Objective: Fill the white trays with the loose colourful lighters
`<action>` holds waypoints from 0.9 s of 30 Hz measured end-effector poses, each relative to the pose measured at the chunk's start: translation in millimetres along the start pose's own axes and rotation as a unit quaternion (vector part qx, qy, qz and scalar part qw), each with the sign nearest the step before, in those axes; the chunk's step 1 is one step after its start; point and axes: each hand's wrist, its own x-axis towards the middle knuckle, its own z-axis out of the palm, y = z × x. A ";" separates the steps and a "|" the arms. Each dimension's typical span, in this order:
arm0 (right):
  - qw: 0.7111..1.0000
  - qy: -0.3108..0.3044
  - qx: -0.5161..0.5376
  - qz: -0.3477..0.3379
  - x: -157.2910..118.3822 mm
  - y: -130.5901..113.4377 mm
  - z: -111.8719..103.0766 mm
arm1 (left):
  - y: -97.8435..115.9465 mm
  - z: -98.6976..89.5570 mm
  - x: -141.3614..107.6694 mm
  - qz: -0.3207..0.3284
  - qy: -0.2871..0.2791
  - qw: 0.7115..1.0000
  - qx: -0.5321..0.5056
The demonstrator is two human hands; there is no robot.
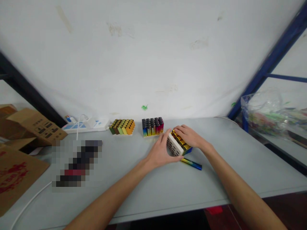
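Note:
My left hand (159,153) grips a white slotted tray (175,146), thumb at its near end and fingers at its far end. The tray is tilted on its side, its holed face toward me. Shiny gold and blue lighters (186,147) stand out from its right side in rows. My right hand (188,135) wraps over the far end of these lighters, its fingertips partly hidden. Just in front of the tray, one loose gold-to-blue lighter (192,164) lies on the grey table (148,188).
Behind my hands stand a black-topped block of multicoloured lighters (153,127) and a yellow-green-orange block (122,126). A power strip (86,125) lies along the wall. Cardboard boxes (35,126) are at left, and a plastic bag (266,111) is at right.

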 end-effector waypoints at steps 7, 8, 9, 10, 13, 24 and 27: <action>0.995 0.022 0.083 0.048 2.9 -5.3 -6.7 | 0.3 -0.6 0.7 0.002 -0.004 1.000 0.006; 0.995 0.021 0.086 0.049 3.1 -4.3 -6.6 | 0.5 -0.8 0.6 -0.001 -0.005 1.000 0.006; 0.995 0.020 0.089 0.049 3.3 -2.8 -6.3 | 0.7 -0.9 0.6 -0.002 -0.006 1.000 0.005; 0.995 0.019 0.090 0.047 3.5 -1.0 -5.9 | 0.8 -1.0 0.4 -0.002 -0.005 1.000 0.005; 0.993 0.017 0.107 0.051 3.7 4.3 -4.7 | 0.8 -1.2 0.0 0.003 0.000 1.000 0.004; 0.950 0.073 0.261 0.153 -0.5 10.7 -0.6 | 1.0 -2.8 -0.3 0.006 -0.004 1.000 0.010; 0.944 0.089 0.275 0.157 -1.0 11.2 3.2 | 0.3 -2.9 -0.7 0.001 -0.009 1.000 0.013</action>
